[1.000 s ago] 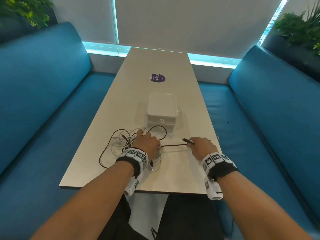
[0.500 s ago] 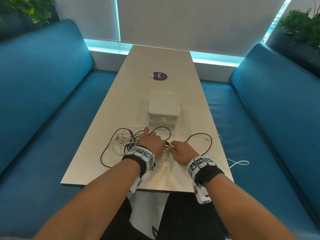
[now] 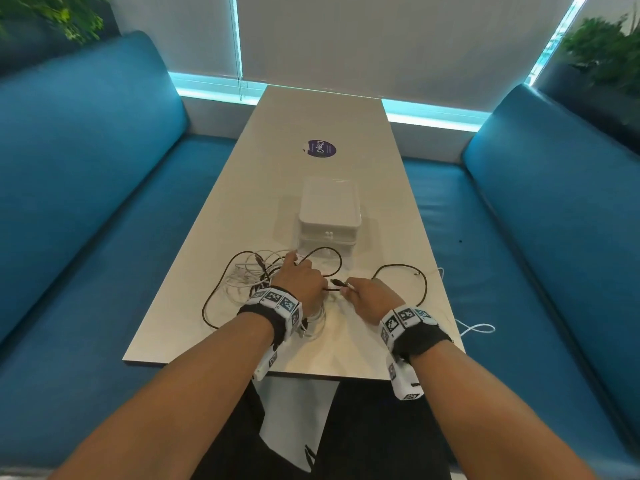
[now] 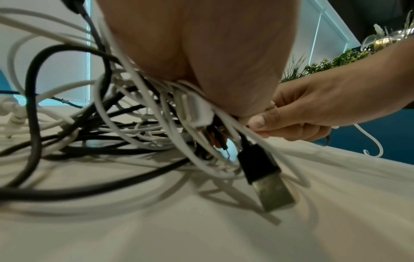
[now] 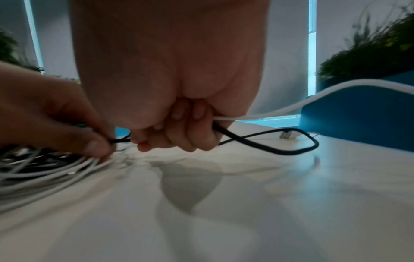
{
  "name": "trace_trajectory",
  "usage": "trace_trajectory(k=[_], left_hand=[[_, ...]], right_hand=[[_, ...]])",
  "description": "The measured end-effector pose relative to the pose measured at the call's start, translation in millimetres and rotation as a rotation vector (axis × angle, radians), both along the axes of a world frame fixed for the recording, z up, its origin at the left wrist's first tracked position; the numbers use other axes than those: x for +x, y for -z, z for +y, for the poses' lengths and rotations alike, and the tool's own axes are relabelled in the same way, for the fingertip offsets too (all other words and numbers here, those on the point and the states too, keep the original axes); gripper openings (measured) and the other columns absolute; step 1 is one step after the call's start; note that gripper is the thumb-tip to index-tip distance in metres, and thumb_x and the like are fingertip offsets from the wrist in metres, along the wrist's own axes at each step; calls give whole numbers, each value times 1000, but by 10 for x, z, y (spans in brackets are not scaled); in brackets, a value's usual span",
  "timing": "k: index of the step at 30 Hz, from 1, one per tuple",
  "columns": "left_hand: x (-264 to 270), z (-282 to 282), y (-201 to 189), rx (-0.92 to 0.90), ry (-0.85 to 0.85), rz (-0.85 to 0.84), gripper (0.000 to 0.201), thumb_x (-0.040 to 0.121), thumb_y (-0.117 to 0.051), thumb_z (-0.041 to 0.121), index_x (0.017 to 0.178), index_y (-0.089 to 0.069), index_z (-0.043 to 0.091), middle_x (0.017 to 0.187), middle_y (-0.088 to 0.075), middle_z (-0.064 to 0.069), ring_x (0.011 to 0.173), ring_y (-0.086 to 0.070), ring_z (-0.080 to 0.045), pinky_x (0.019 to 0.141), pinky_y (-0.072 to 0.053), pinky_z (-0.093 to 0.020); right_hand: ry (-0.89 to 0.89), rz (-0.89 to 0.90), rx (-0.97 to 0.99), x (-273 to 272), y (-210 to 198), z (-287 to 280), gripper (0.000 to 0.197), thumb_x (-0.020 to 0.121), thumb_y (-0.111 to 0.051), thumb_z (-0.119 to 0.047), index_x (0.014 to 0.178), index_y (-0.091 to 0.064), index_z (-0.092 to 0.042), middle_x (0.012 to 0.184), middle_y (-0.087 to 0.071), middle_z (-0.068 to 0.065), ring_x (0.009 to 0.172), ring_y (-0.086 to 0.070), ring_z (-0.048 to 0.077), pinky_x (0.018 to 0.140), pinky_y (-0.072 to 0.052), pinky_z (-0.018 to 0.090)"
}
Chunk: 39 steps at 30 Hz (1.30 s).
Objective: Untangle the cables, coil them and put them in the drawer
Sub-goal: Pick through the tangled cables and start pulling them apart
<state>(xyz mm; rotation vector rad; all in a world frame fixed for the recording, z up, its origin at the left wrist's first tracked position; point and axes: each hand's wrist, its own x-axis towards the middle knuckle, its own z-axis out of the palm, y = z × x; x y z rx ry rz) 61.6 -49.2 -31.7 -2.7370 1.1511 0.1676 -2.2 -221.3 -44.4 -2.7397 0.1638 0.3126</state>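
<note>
Between blue benches, on the white table [image 3: 221, 216], left hand [image 3: 304, 282] grips the cable tangle [image 3: 242, 275] while right hand [image 3: 372, 299] clenches the black cable [image 3: 398, 268] — yank hard and knots could tighten, drawer box [image 3: 329, 216] unopened.

long pale rectangular bench [image 3: 311, 116] runs to the window | padded blue sofas left [image 3: 86, 161] and right [image 3: 554, 188] | lowered grey roller blinds [image 3: 381, 39], cyan daylight along the sill [image 3: 436, 114] | green leafy plants in both upper corners, left [image 3: 65, 12], right [image 3: 602, 57] | round purple sticker [image 3: 321, 148] on the benchtop
</note>
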Motion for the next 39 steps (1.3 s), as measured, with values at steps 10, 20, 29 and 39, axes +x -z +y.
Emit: trace_trajectory(k=[10,20,29,39], left_hand=[[-3,-32,-2,-65,-58,42,36,97,-37,38,97,-72,29,90,-65,5,102,-52,-19,110,-18,-51],[-27,-54,2,-17,-23,-20,37,98,-36,38,91,-70,25,89,-67,3,101,-53,-23,107,-21,-52],[-36,-69,28,14,-10,-50,34,97,-37,37,94,-69,25,94,-67,4,103,-53,-23,107,-22,-54],[-11,-57,46,-31,2,-28,32,97,-37,35,98,-68,30,98,-69,7,104,-54,-20,105,-21,-50]], right_hand=[[179,100,-22,-99,-24,-345,28,100,-43,-44,99,-58,-20,101,-65,7,93,-62,30,78,-49,36],[155,56,246,29,-99,-134,29,104,-33,-25,110,-59,-14,108,-60,5,94,-58,23,73,-42,29],[86,-8,214,38,-25,85,32,103,-39,-38,104,-54,-10,98,-65,11,88,-59,28,71,-40,35],[48,32,101,138,8,231,43,103,-37,-30,95,-68,-2,95,-69,17,90,-63,33,82,-51,42]])
